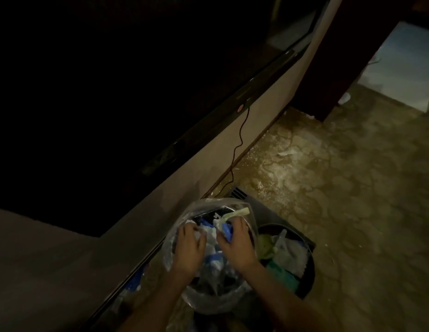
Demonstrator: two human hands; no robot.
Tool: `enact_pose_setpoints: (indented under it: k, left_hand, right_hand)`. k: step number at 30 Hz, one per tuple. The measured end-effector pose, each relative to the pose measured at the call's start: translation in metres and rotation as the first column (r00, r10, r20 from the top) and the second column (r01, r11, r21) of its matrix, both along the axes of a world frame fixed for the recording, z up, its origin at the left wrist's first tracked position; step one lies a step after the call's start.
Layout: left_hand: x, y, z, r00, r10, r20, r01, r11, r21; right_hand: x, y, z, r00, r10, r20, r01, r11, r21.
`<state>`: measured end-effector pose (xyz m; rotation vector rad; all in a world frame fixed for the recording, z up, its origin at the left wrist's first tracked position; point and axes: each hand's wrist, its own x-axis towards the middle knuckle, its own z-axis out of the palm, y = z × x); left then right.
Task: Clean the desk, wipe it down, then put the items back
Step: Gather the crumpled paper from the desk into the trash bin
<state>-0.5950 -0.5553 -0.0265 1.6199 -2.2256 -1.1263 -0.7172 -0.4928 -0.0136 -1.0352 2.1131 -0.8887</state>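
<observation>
A round waste bin lined with a clear plastic bag (177,238) stands on the floor by the wall, filled with crumpled white paper and blue scraps (212,257). Both my hands are down inside it. My left hand (189,248) has its fingers curled into a wad of white paper (201,232). My right hand (235,243) grips a blue piece of rubbish (226,230) at the bin's middle. A pale green strip (239,213) sticks up at the far rim. The scene is dim, and the desk does not appear in this view.
A second dark bin (307,264) holding green and white rubbish touches the first on its right. A large dark screen (88,92) hangs on the beige wall, with a black cable (239,142) running down to the floor. The patterned carpet (340,188) stretches to the right.
</observation>
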Motion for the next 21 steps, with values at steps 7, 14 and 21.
enact_pose_setpoints:
  k: [7,14,21]
  left_hand:
    - [0.0,-0.006,-0.019,0.986,-0.103,0.129,0.094,0.993,0.076]
    - [-0.008,0.006,-0.031,0.96,-0.2,0.194,0.194,0.98,0.05]
    - [-0.004,0.018,-0.023,0.943,-0.234,0.236,0.218,0.972,0.09]
  right_hand:
    - [0.001,0.005,-0.025,0.99,0.119,0.069,-0.135,0.945,0.298]
    - [-0.002,0.005,-0.036,0.936,0.344,0.072,-0.317,0.737,0.598]
    - [-0.012,0.007,-0.006,0.893,0.369,0.258,-0.448,0.784,0.429]
